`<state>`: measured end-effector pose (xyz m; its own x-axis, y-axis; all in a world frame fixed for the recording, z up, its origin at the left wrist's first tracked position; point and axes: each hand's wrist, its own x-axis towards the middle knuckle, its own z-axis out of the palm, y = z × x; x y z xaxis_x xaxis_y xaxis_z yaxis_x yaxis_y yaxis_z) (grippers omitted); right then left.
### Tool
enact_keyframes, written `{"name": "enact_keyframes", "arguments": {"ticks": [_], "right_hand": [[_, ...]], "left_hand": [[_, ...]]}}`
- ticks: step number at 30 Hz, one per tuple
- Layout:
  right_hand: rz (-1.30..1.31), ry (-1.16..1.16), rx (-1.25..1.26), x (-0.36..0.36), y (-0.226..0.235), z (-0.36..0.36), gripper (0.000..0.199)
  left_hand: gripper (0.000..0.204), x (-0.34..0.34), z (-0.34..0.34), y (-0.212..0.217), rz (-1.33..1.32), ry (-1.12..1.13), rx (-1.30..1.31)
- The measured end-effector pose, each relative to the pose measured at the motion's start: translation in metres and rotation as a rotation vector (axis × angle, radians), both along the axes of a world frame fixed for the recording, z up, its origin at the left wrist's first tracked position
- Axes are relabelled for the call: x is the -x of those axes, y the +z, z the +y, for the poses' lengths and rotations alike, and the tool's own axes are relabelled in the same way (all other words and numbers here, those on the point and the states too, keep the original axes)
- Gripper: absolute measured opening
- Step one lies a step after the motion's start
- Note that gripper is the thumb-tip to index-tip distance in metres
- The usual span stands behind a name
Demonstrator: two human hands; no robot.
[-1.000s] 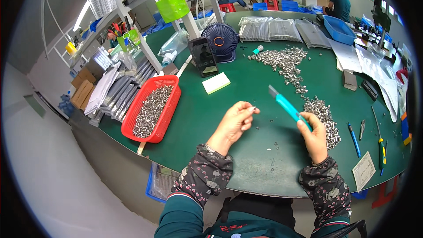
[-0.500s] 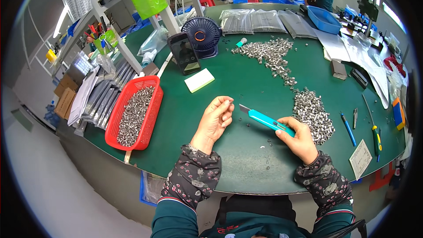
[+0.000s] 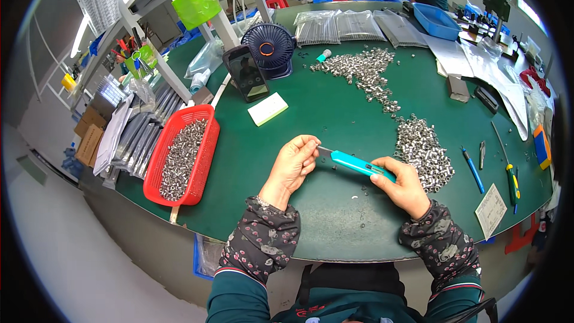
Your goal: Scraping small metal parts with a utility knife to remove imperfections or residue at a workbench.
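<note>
Teal knife [image 3: 359, 163], head view: in my right hand [image 3: 405, 186], fingers closed round handle. Blade [image 3: 324, 152] points left, tip right by my left hand [image 3: 290, 166]. Left thumb and finger pinch tiny piece [image 3: 317, 143], mostly hidden. Both hands above green table [image 3: 335, 227]. Near pile of little metal rings [image 3: 423, 158] just past right hand; more bits [image 3: 362, 69] farther back. Red basket [image 3: 207, 158] on left, lots of metal bits [image 3: 181, 164] inside. Blue pen [image 3: 472, 170] on right.
</note>
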<state>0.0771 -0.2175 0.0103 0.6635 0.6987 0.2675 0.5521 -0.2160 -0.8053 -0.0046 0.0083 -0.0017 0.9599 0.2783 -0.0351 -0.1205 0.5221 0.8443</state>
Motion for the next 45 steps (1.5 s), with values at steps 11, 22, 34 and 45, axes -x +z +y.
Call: {"name": "enact_keyframes", "arguments": {"ticks": [11,22,34,45], "right_hand": [[-0.503,-0.111,0.004,0.005,0.005,0.002,0.024],[-0.539,-0.109,0.026,0.006,0.007,0.002,0.025],[-0.588,-0.206,-0.050,0.001,0.005,0.002,0.025],[-0.671,-0.280,0.170,-0.005,0.003,-0.001,0.030]], "left_hand": [[0.013,0.000,-0.002,0.003,0.105,0.010,-0.100],[0.021,0.001,-0.001,0.000,0.121,-0.031,-0.134],[0.032,0.001,0.001,0.001,0.179,-0.083,-0.088],[0.031,0.002,0.001,0.004,0.130,-0.083,-0.053]]}}
